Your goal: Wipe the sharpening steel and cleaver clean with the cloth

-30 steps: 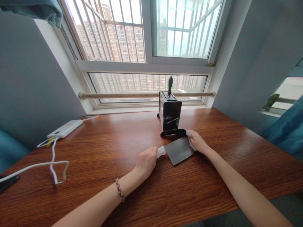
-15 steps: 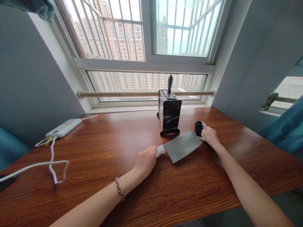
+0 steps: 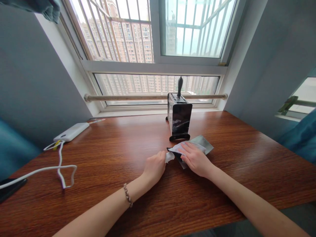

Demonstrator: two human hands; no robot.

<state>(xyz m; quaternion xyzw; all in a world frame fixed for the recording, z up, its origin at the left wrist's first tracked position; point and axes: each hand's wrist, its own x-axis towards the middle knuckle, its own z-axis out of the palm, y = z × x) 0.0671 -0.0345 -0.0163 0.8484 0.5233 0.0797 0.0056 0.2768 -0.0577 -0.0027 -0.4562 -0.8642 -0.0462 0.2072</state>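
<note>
My left hand (image 3: 155,166) is closed around the handle of a cleaver (image 3: 207,144). White wrapping (image 3: 169,157) shows at the handle, just past my fingers. The broad grey blade points right, low over the table or on it; I cannot tell which. A black-and-white cloth (image 3: 175,147) lies across most of the blade. Pressed flat on this cloth is my right hand (image 3: 197,160), fingers stretched out and thumb apart. Only the blade's far end and a bit of its lower corner stay visible. Just behind stands a black knife block (image 3: 182,120) with a black-handled tool (image 3: 180,86) upright in it.
On the left of the brown wooden table (image 3: 118,138) lies a white power bank (image 3: 72,131) with a white cable (image 3: 60,168). A dark flat object (image 3: 12,189) sits at the left edge. Beyond the table is a barred window with a horizontal pipe (image 3: 128,97).
My right hand has moved left with the cloth, from beyond the blade's right end onto the blade, and its fingers have flattened out. My left hand still grips the handle.
</note>
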